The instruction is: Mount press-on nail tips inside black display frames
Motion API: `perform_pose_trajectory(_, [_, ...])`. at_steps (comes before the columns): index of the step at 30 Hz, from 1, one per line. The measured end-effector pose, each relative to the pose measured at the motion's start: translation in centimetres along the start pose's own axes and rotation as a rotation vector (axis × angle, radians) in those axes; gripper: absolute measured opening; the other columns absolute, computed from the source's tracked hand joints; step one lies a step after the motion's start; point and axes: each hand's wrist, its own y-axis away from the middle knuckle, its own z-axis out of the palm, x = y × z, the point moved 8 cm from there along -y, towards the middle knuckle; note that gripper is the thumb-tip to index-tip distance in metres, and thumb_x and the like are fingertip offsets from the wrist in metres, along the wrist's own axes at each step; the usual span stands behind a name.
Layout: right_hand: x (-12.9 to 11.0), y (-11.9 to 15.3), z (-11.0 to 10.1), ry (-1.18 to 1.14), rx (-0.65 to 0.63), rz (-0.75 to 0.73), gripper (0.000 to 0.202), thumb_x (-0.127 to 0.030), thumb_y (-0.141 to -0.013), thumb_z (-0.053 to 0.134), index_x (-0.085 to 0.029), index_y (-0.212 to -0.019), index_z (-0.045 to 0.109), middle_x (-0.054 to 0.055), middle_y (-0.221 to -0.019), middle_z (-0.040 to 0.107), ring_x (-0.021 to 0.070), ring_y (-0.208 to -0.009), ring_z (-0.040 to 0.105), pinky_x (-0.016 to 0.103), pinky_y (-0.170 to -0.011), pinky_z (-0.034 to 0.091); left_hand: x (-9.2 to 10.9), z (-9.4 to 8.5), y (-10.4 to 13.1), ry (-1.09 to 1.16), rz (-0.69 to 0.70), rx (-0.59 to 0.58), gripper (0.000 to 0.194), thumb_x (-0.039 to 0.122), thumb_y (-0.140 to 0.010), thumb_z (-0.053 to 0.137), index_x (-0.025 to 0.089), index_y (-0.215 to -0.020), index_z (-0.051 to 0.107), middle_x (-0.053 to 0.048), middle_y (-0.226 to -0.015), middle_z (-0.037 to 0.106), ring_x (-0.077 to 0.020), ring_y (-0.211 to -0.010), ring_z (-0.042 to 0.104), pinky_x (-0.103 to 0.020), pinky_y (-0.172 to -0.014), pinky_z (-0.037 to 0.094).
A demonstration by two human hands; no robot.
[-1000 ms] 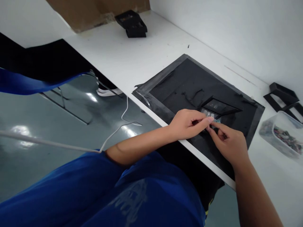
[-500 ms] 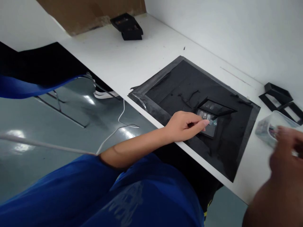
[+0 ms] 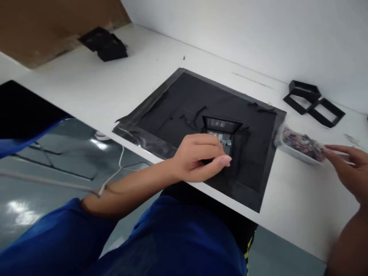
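Note:
My left hand (image 3: 202,158) hovers over the front edge of a black mat (image 3: 258,153), its fingers curled and thumb pressed near them; what they hold, if anything, is hidden. Just beyond it, partly covered, a small black case (image 3: 222,124) stands with its lid raised and little light pieces inside. At the right, a clear plastic tub (image 3: 299,153) full of small mixed-coloured pieces sits beside the mat. The thumb and fingertips of my right hand (image 3: 349,165) are at the tub's right end; whether they pinch a piece is too blurred to tell.
Black rectangular frames (image 3: 324,112) lie behind the tub near the wall. Stacked black boxes (image 3: 106,44) sit at the back left. A white cable (image 3: 115,174) hangs by my left forearm. Part of a blue chair (image 3: 23,143) shows at the left.
The view has swung to the right, showing more of the tub and the frames. My left hand now covers more of the case's front. My right hand is lower beside the tub's right end.

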Motion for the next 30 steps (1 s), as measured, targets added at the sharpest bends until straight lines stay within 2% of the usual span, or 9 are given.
perform_pose_trajectory(3, [-1.0,1.4,1.4,-0.076,-0.169,0.023,0.051,-0.073,-0.073,0.060,-0.028,-0.091,0.076,0.003,-0.080,0.072,0.0188,-0.061,0.062,0.030,-0.055,0.046,1.4,2.7,-3.5,-0.055,0.143,-0.050,0.021,0.021,-0.091,0.063,0.017,-0.071,0.067,0.000,-0.063,0.067,-0.0068,-0.056,0.057,-0.020,-0.058,0.048])
perform_pose_trajectory(5, [-2.4,2.4,2.1,-0.119,-0.289,-0.003,0.052,-0.077,-0.073,0.060,-0.030,-0.090,0.076,-0.001,-0.082,0.072,0.0152,-0.055,0.058,0.029,-0.053,0.046,1.6,5.6,-5.5,-0.171,0.185,-0.182,0.028,0.030,-0.094,0.061,0.019,-0.069,0.067,0.001,-0.065,0.070,-0.0088,-0.059,0.059,-0.023,-0.062,0.049])
perform_pose_trajectory(7, [-3.7,3.4,2.4,-0.168,-0.391,-0.038,0.054,-0.078,-0.075,0.058,-0.030,-0.091,0.075,-0.002,-0.084,0.072,0.0132,-0.052,0.054,0.028,-0.049,0.044,1.1,8.4,-6.4,-0.282,0.177,-0.333,0.031,0.036,-0.099,0.053,0.020,-0.080,0.072,0.001,-0.075,0.074,-0.0127,-0.074,0.064,-0.027,-0.074,0.051])
perform_pose_trajectory(10, [-4.7,4.5,2.5,-0.236,-0.471,-0.110,0.050,-0.073,-0.080,0.058,-0.027,-0.090,0.074,0.001,-0.084,0.071,0.0135,-0.054,0.056,0.025,-0.046,0.042,-0.6,11.4,-6.0,-0.398,0.123,-0.530,0.042,0.050,-0.102,0.043,0.021,-0.096,0.074,-0.002,-0.090,0.077,-0.0199,-0.098,0.066,-0.034,-0.081,0.047])
perform_pose_trajectory(13, [-4.9,5.2,2.8,-0.279,-0.521,-0.149,0.049,-0.072,-0.082,0.058,-0.026,-0.092,0.074,0.002,-0.074,0.067,0.0145,-0.054,0.056,0.023,-0.041,0.040,-1.9,13.2,-4.4,-0.446,0.113,-0.681,0.053,0.058,-0.101,0.040,0.018,-0.096,0.074,-0.006,-0.097,0.077,-0.0222,-0.097,0.067,-0.037,-0.079,0.043])
perform_pose_trajectory(16, [-4.8,5.2,2.7,-0.273,-0.503,-0.143,0.056,-0.079,-0.078,0.056,-0.028,-0.095,0.073,0.000,-0.062,0.059,0.0133,-0.046,0.050,0.023,-0.036,0.038,-2.5,13.7,-3.5,-0.460,0.088,-0.758,0.058,0.060,-0.101,0.038,0.016,-0.095,0.075,-0.007,-0.100,0.077,-0.0216,-0.093,0.066,-0.037,-0.079,0.040])
perform_pose_trajectory(20, [-5.2,4.9,2.3,-0.223,-0.393,-0.168,0.060,-0.080,-0.072,0.060,-0.035,-0.109,0.073,-0.002,-0.064,0.060,0.0133,-0.047,0.055,0.023,-0.039,0.041,-2.4,13.7,-3.2,-0.448,0.059,-0.801,0.058,0.058,-0.103,0.035,0.017,-0.096,0.075,-0.005,-0.107,0.077,-0.0208,-0.097,0.066,-0.038,-0.081,0.039])
perform_pose_trajectory(23, [-5.6,4.8,2.5,-0.216,-0.368,-0.171,0.063,-0.079,-0.073,0.060,-0.040,-0.121,0.070,-0.003,-0.066,0.060,0.0133,-0.049,0.057,0.023,-0.040,0.042,-2.1,13.4,-3.1,-0.437,0.072,-0.777,0.054,0.055,-0.103,0.037,0.018,-0.100,0.075,-0.003,-0.115,0.075,-0.0196,-0.101,0.065,-0.038,-0.083,0.038])
perform_pose_trajectory(30, [-7.2,4.9,2.5,-0.278,-0.353,-0.152,0.069,-0.078,-0.077,0.058,-0.038,-0.133,0.066,-0.004,-0.058,0.055,0.0116,-0.043,0.050,0.023,-0.041,0.042,-1.6,12.7,-2.9,-0.423,0.103,-0.714,0.049,0.053,-0.104,0.037,0.020,-0.108,0.073,0.001,-0.119,0.075,-0.0173,-0.099,0.066,-0.036,-0.080,0.038])
